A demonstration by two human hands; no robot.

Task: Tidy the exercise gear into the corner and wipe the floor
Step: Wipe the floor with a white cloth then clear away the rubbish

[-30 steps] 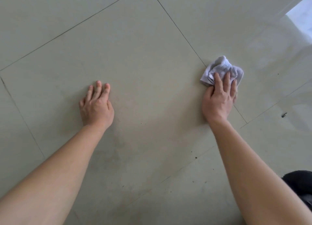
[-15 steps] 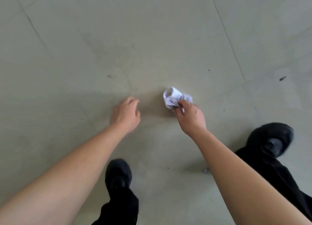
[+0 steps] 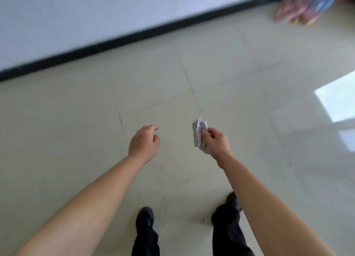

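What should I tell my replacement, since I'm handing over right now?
Right hand: pinching the crumpled white cloth, lifted off the floor.
Left hand: empty, loosely open, in the air.
Blurred pink and blue gear lies by the black baseboard, far right.
Person is standing; wiping paused. How much floor remains unwiped cannot be told.

A crumpled white cloth (image 3: 199,135) is held off the pale tiled floor (image 3: 76,121). Blurred pink and blue exercise gear (image 3: 305,6) is piled by the wall.
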